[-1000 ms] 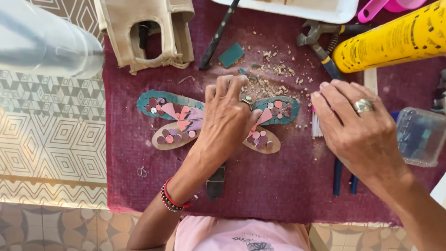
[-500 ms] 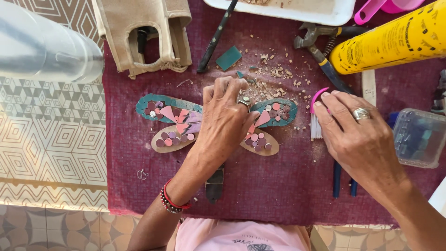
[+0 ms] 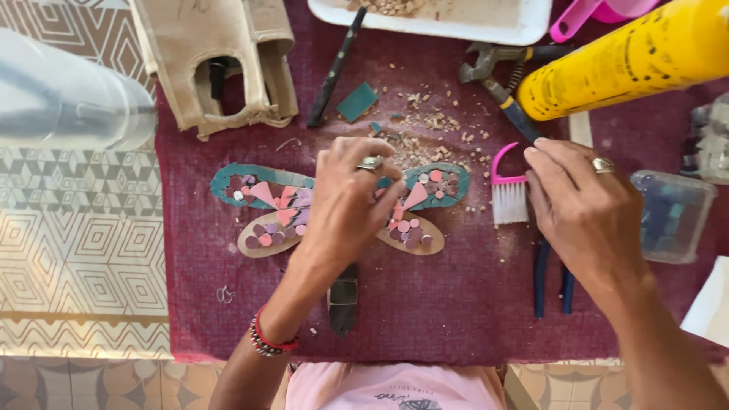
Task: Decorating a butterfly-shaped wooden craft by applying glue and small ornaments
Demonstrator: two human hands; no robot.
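Right hand [image 3: 588,209] shifted outward since earlier frame, uncovering pink-handled white-bristle brush [image 3: 509,193]; its fingers [image 3: 543,178] loose, curled, holding nothing. Left hand [image 3: 349,205] pressed flat, fingers spread, on butterfly-shaped wooden mosaic with teal border and pink tiles [image 3: 266,209], centre of maroon cloth mat [image 3: 456,304] on tabletop. Risk, my judgement: palm shift could dislodge unset tiles; sleeve could scatter chips [image 3: 425,125]. Butterfly body hidden under hand; yellow canister [image 3: 645,57] cut off.

L hand [image 3: 349,201] flat, palm down, fingers spread (ring on one); R hand [image 3: 588,209] hovering, fingers loosely curled.
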